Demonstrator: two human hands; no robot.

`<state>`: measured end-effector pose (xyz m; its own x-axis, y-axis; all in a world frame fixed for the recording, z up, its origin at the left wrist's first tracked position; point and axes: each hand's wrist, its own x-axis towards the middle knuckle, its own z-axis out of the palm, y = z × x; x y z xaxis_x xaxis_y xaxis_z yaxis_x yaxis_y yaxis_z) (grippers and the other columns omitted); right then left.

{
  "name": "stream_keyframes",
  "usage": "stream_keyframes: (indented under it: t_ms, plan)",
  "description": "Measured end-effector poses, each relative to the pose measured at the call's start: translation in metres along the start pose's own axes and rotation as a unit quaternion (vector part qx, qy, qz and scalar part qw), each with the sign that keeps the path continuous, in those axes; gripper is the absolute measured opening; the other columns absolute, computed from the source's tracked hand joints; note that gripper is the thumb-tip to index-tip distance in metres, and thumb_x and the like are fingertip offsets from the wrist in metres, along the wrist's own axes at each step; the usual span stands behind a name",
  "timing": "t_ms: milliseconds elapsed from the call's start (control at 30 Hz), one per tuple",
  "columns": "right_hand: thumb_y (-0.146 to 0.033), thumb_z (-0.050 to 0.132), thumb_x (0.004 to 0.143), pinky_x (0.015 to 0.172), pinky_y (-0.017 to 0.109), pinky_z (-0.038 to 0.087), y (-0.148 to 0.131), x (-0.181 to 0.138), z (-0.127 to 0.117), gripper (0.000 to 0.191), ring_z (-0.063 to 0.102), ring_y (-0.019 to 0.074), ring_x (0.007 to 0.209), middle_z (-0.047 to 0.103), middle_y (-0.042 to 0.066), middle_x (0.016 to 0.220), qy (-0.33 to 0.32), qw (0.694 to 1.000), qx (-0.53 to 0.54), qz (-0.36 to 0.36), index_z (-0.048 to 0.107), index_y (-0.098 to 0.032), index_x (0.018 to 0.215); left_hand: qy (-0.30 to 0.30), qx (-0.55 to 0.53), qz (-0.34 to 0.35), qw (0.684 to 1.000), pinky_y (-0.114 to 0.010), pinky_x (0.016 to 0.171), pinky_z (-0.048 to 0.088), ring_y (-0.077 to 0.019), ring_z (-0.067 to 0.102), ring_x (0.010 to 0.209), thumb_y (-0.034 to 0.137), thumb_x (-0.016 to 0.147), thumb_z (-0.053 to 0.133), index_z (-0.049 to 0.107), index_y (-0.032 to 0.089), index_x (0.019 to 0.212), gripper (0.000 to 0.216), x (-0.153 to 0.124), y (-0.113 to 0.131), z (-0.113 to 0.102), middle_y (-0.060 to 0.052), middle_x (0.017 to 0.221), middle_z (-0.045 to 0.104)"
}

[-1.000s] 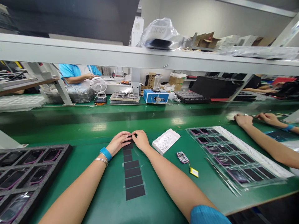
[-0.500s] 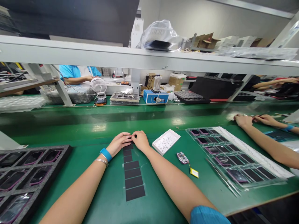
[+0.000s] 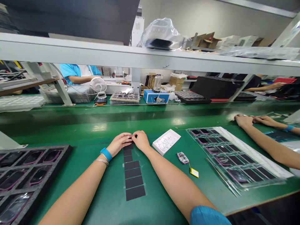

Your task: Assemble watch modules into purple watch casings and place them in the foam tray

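My left hand (image 3: pixel 119 142) and my right hand (image 3: pixel 141 139) meet at the far end of a strip of black rectangular pads (image 3: pixel 133 175) that lies on the green table. The fingertips of both hands pinch and press the topmost black pad (image 3: pixel 130 137) between them. My left wrist wears a blue band and a thin bracelet. To the right of my right forearm lie a small pink-rimmed device (image 3: pixel 183 157) with a wire to a yellow battery (image 3: pixel 194 172), and a white tray of tiny parts (image 3: pixel 166 142).
A black foam tray (image 3: pixel 56 165) of pink-rimmed parts sits at the left. A clear tray (image 3: pixel 236 181) of similar parts and tweezers (image 3: pixel 223 178) lie at the right. A co-worker's hands (image 3: pixel 252 120) rest at far right. Beyond the conveyor stand a fan (image 3: pixel 98 85) and a blue box (image 3: pixel 156 96).
My hands stay on the top pad with hardly any movement. The co-worker's hands at the right have shifted slightly.
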<state>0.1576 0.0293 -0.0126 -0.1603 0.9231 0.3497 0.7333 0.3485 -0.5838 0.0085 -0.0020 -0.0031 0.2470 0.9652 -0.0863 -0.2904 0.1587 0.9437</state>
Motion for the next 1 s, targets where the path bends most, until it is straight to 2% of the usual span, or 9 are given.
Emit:
stream_keyframes:
  t_ms: [400,667,1000]
  plan:
    - [-0.011,0.054,0.076,0.083,0.029,0.039,0.0041,0.0013,0.0034,0.016,0.055,0.0192,0.087,0.068,0.005,0.081,0.023,0.999,0.025,-0.005,0.066,-0.018,0.068,0.004,0.003,-0.005,1.0,-0.039,0.092,0.046,-0.0246,0.063,0.099,0.032,0.065,0.076,0.069,0.015,0.099,0.039,0.002,-0.0014,-0.0017,-0.012,0.104,0.069]
    - [-0.011,0.054,0.08,0.087,0.029,0.041,0.0042,0.0,0.0013,0.018,0.054,0.0171,0.093,0.069,0.002,0.09,0.011,0.996,0.069,-0.063,0.068,-0.021,0.085,0.014,-0.004,-0.002,1.0,-0.039,0.09,0.047,-0.0256,0.062,0.101,0.031,0.065,0.076,0.07,0.014,0.098,0.038,0.0038,-0.0037,-0.003,-0.013,0.105,0.069]
    - [-0.01,0.05,0.083,0.085,0.029,0.042,0.005,0.0007,0.0017,0.02,0.055,0.0161,0.089,0.07,0.002,0.088,0.002,0.992,0.084,-0.094,0.068,-0.02,0.083,0.014,-0.005,-0.002,1.0,-0.039,0.09,0.048,-0.025,0.063,0.099,0.031,0.065,0.076,0.071,0.014,0.096,0.035,0.005,-0.0045,-0.0043,-0.013,0.103,0.07]
